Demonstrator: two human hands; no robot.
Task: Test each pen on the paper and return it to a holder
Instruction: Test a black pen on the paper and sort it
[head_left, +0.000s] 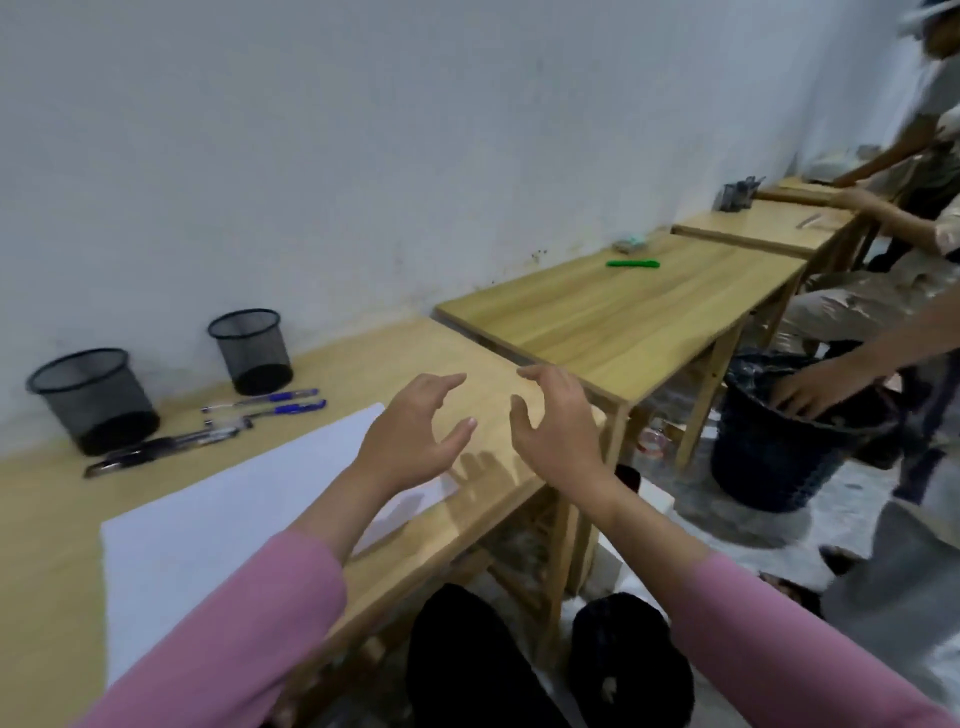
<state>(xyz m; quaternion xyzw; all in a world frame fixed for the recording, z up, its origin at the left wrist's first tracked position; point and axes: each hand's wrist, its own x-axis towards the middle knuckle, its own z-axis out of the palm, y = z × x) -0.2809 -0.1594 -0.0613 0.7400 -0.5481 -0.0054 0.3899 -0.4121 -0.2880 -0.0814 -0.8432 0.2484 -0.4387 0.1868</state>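
Observation:
Two black mesh holders stand near the wall on my wooden table (363, 364): a larger one (93, 400) at the left and a smaller one (252, 351) to its right. Between them and the white paper (208, 519) lie several pens: two blue ones (275, 402) and dark ones (166, 444). My left hand (415, 436) hovers over the paper's right corner, fingers spread, holding nothing. My right hand (556, 421) floats beside it above the table's right edge, also spread and holding nothing.
A second wooden table (623, 312) adjoins on the right with a green object (632, 263) and a small box (629, 243). Further tables follow. Other people stand at the right; one hand reaches into a dark bin (779, 447) on the floor.

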